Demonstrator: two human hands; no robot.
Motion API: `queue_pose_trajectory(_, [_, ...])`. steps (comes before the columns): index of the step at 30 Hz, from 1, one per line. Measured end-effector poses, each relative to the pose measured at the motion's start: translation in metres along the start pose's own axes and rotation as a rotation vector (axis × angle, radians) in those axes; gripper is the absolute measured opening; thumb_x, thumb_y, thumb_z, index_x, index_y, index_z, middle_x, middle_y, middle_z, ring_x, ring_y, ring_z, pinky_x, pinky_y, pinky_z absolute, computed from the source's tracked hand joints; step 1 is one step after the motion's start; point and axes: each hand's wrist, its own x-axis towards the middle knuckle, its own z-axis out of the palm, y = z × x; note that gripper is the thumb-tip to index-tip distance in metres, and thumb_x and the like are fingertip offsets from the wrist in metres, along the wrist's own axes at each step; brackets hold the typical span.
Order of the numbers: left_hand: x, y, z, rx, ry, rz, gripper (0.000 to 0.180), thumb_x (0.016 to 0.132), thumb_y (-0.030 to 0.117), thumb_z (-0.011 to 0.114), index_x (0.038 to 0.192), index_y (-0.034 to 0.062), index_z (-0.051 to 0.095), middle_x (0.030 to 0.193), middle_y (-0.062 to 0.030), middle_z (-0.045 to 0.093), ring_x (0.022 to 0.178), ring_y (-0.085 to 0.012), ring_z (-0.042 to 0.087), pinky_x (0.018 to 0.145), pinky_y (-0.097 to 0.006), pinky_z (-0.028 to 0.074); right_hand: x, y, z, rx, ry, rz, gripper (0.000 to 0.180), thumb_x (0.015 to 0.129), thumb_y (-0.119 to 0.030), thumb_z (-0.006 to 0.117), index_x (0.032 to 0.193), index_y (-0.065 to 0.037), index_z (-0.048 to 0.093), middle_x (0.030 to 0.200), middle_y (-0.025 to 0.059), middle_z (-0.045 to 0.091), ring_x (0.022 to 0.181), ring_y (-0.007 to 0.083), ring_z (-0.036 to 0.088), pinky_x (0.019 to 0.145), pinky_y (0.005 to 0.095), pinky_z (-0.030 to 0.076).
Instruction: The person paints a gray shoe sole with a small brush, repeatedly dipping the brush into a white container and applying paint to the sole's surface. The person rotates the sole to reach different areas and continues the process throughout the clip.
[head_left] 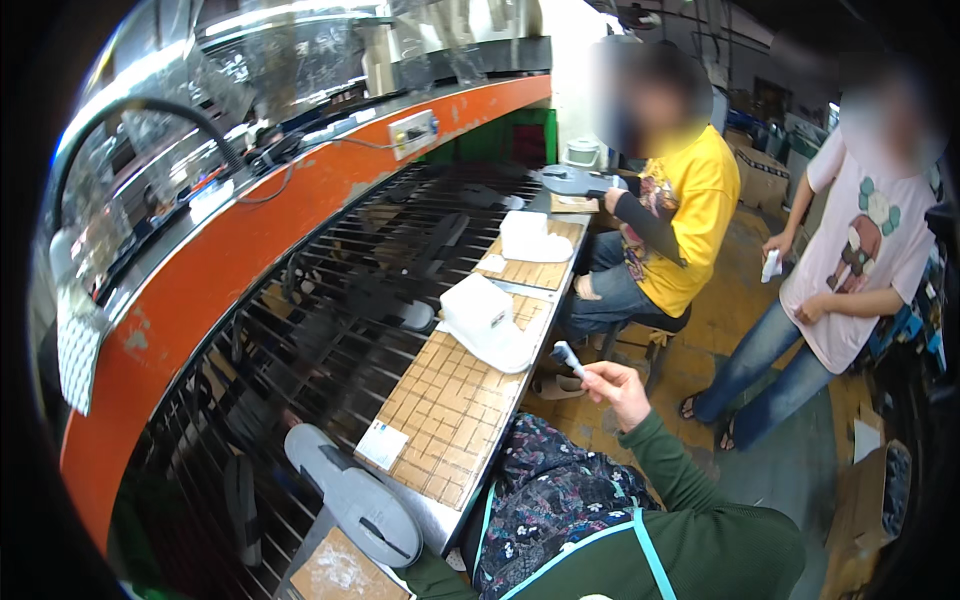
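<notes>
Right hand (617, 383) is raised beside the tiled desk (450, 410), pinching a small white tube (568, 356) between fingertips; left hand is not seen; held over the floor past the desk's edge, the tube could be dropped if the pinch loosens.

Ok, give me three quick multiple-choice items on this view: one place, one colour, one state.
1. Where does the grey sole lie?
A. at the near end of the tiled bench
B. on the floor
C. on a chair

2. What colour is the seated person's shirt?
A. pink
B. yellow
C. black

3. The right hand is:
A. open and empty
B. flat on the bench
C. pinching a small white object

Answers:
1. A, the sole overlaps the bench's near end.
2. B, the shirt is plainly yellow.
3. C, the fingers close on the object, raised off the bench.
</notes>
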Motion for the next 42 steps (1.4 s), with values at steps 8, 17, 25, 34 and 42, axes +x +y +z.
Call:
queue_pose_trajectory(8, [-0.013,0.001,-0.004,0.041,0.084,0.033,0.039,0.093,0.016,0.056,0.129,0.0,0.053,0.113,-0.0106,0.065,0.096,-0.0189,0.065,0.083,-0.03,0.053,0.021,-0.001,-0.026,-0.227,0.041,-0.032,0.02,0.09,-0.018,0.068,0.101,0.0,0.07,0.078,-0.0001,0.064,0.06,0.0047,0.05,0.054,0.0197,0.038])
queue_pose_trajectory(17, [-0.015,0.0,0.003,0.119,0.171,0.069,0.041,0.092,0.016,0.057,0.129,-0.0005,0.052,0.113,-0.0113,0.065,0.095,-0.0198,0.066,0.082,-0.031,0.054,0.074,0.014,-0.034,-0.693,0.015,-0.283,0.013,0.085,-0.014,0.071,0.092,-0.003,0.073,0.076,0.0061,0.067,0.067,0.0115,0.061,0.064,0.0247,0.048])
queue_pose_trajectory(25, [-0.021,-0.006,0.016,0.154,0.234,0.096,0.043,0.092,0.017,0.058,0.13,-0.0009,0.051,0.113,-0.012,0.066,0.094,-0.0206,0.066,0.082,-0.032,0.055,0.129,0.018,-0.037,-0.966,-0.121,-0.438,0.009,0.08,-0.018,0.075,0.084,-0.01,0.075,0.069,0.002,0.063,0.049,0.0114,0.053,0.051,0.0269,0.039])
queue_pose_trajectory(34, [-0.028,-0.018,0.029,0.21,0.263,0.077,0.045,0.091,0.017,0.059,0.131,-0.0013,0.051,0.113,-0.0128,0.066,0.094,-0.0216,0.067,0.082,-0.033,0.056,0.163,0.035,-0.018,-1.22,-0.245,-0.645,0.008,0.078,-0.02,0.076,0.085,-0.017,0.074,0.072,-0.0036,0.057,0.062,0.0135,0.051,0.072,0.0348,0.026])
queue_pose_trajectory(42, [-0.013,-0.024,0.033,0.24,0.244,0.061,0.046,0.09,0.017,0.06,0.131,-0.0017,0.05,0.113,-0.0135,0.066,0.093,-0.0224,0.068,0.081,-0.033,0.056,0.146,0.029,-0.01,-1.315,-0.138,-0.829,0.014,0.076,-0.018,0.077,0.089,-0.018,0.072,0.075,-0.0041,0.056,0.065,0.0131,0.053,0.073,0.0363,0.026])
